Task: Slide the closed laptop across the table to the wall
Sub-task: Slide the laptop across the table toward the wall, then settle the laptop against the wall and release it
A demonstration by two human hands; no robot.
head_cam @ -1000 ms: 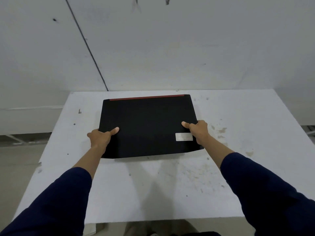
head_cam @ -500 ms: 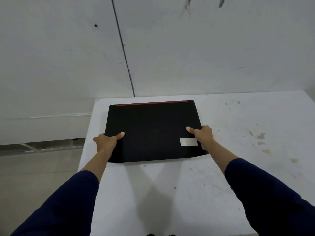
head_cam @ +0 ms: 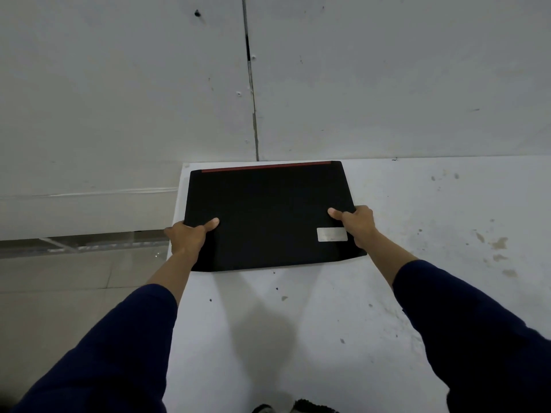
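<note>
The closed black laptop lay flat on the white bench, its red-striped far edge apparently touching the wall. The left hand gripped its left edge, the right hand its right, thumbs on top.

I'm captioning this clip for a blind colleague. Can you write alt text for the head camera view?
Two hands, left hand and right hand, grip the sides of a closed black laptop on a white table, its red-striped far edge at the wall. Dark blue sleeves reach in from below.
</note>
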